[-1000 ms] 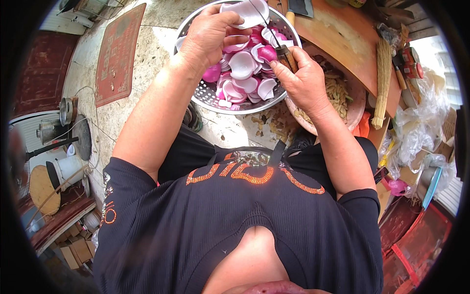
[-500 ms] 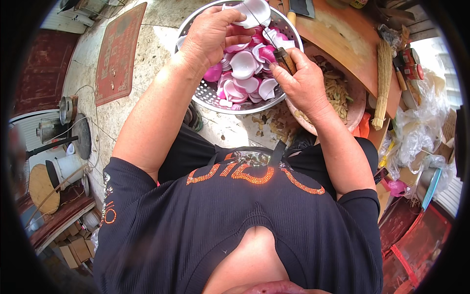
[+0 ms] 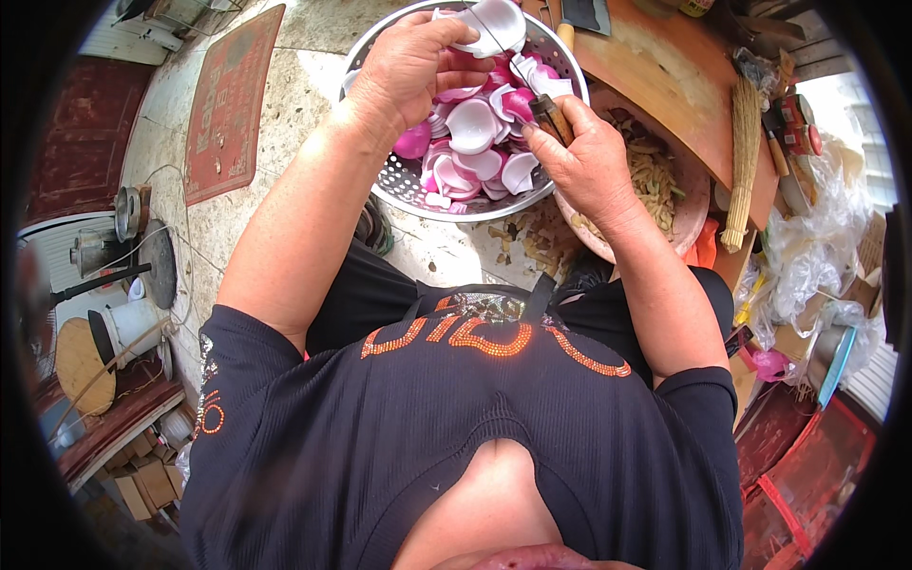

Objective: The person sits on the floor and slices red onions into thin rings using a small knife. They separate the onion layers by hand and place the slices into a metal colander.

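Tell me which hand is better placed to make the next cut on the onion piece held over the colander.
Right, probably. The right hand grips the knife, its blade reaching toward the onion piece, which the left hand holds above the colander.

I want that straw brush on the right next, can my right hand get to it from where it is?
Probably yes. The right hand sits close left of the brush, with only the open bowl of peelings between them, but it grips a knife now.
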Demonstrator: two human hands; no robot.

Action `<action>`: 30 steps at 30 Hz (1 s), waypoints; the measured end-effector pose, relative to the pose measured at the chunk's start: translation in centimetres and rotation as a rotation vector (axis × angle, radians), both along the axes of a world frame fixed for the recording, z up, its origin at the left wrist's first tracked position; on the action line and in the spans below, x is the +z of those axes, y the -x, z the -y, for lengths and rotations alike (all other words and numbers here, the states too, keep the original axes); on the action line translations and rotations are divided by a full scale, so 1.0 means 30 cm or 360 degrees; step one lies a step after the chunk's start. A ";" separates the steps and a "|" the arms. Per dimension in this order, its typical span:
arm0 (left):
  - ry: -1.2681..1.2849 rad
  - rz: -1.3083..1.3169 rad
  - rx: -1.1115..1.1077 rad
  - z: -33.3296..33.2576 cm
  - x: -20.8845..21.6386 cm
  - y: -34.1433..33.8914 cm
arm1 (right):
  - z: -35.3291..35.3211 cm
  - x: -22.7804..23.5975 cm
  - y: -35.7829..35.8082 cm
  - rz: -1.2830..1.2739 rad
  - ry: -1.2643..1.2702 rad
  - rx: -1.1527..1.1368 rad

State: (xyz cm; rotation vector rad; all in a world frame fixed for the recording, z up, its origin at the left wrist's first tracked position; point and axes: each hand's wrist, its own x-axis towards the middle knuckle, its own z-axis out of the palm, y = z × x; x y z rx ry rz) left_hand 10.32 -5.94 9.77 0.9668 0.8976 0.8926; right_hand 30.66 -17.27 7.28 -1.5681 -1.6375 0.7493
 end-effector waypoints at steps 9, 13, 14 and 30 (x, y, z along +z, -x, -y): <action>-0.0051 -0.0059 0.0078 0.019 0.018 -0.020 | 0.004 0.008 0.006 -0.0061 0.0023 0.0007; -0.0068 -0.0065 0.0068 0.049 0.049 -0.042 | 0.005 0.009 0.007 -0.0058 0.0055 -0.0008; -0.0071 -0.0069 0.0067 0.051 0.049 -0.043 | 0.005 0.012 0.008 -0.0051 0.0076 -0.0012; -0.0030 -0.0026 0.0079 0.048 0.039 -0.040 | 0.004 0.001 0.005 0.0049 0.0132 0.0001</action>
